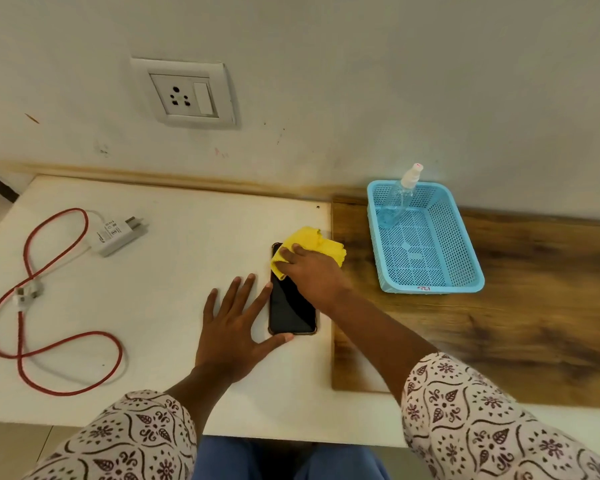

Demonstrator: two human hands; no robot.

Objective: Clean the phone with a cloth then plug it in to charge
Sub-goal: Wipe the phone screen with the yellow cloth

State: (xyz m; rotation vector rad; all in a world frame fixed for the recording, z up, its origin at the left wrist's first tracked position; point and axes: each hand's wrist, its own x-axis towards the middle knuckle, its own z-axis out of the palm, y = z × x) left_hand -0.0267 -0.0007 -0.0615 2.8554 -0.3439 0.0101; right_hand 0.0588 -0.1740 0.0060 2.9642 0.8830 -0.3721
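On the white tabletop (174,237) you are wiping the phone (291,310), right hand (309,275) gripping the yellow cloth (312,242), left hand (232,327) spread, bracing it; the charger (118,235), far left, is waiting next.

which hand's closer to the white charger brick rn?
Left. The left hand lies flat beside the phone, right of the charger brick; the right hand is farther right, pressing the yellow cloth on the phone.

light: bright, even | shadows: soft | edges: wide-angle bowing | right side: blurred
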